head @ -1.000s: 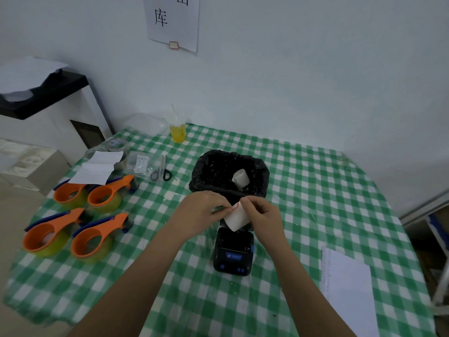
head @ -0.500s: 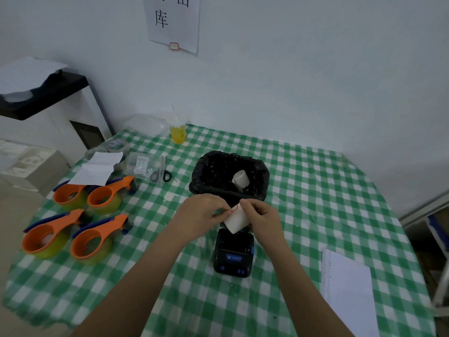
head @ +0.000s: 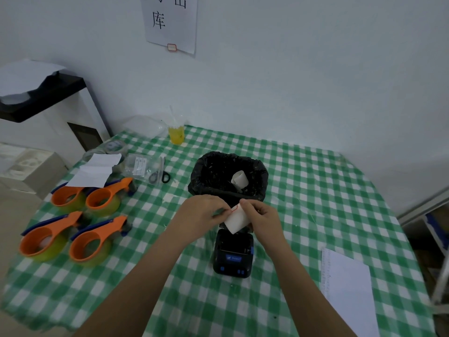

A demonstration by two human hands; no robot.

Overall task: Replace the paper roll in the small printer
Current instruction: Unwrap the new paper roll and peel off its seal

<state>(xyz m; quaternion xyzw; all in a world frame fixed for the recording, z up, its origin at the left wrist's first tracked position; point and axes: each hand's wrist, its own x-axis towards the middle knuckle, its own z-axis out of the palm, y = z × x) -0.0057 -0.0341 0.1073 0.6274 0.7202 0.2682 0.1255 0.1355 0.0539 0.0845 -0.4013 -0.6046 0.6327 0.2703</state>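
Paper roll [head: 235, 219], small and white, is held in the air by both hands just above the open black printer [head: 233, 254], which sits near the middle of a table covered in a green and white checked cloth [head: 315, 190]. The left hand [head: 201, 215], at nine o'clock from the roll, pinches its upper edge, where a small red mark shows. The right hand [head: 262, 215], at three o'clock, curls its fingers round the roll and pinches the same top corner. Both hands appear to be picking at the loose end or a seal sticker, though this is too small to tell for sure.

At twelve o'clock from the printer stands a bin lined with a black bag [head: 228, 176], with what looks like a used paper core [head: 240, 180] inside. So the old roll seems already thrown away, and the step in hand is probably freeing the new roll's leading edge.

The next move likely calls for peeling that edge loose, then lowering the roll into the printer's open bay with the free end facing the front slot.

Four orange tape dispensers [head: 73, 227] lie at nine o'clock, and a white sheet [head: 347, 288] at four o'clock.
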